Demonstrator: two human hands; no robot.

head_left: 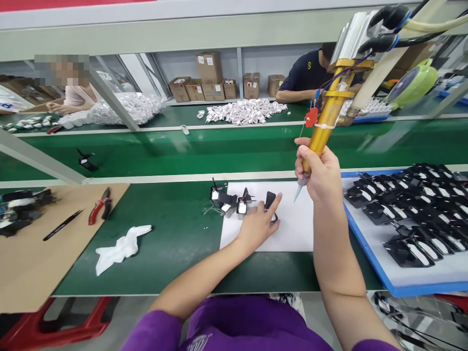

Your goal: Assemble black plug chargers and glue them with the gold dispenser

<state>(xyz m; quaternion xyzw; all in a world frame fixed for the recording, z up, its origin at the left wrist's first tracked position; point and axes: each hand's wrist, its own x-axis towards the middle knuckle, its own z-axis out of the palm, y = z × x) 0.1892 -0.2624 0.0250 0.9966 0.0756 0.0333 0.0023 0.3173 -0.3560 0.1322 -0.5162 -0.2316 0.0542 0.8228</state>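
My right hand point(318, 168) is wrapped around a gold-coloured glue dispenser point(324, 124), whose pale tapered nozzle points down at the white paper point(292, 239). Low on that sheet, my left hand point(258, 224) steadies a small black plastic housing point(270, 199) between thumb and fingers; part of it is hidden. The nozzle tip is to the right of this housing, apart from it. Just left of my left hand sits a black adapter with plug pins point(242, 204). More black pieces with thin wires point(218, 195) cluster at the sheet's left edge.
A blue-rimmed tray point(369, 258) of black adapters stands right. On the left are a crumpled white cloth point(122, 247), red-handled pliers point(99, 207), tweezers point(62, 225) and cardboard point(32, 273). Beyond the green belt point(175, 151), two people sit near white parts point(243, 112).
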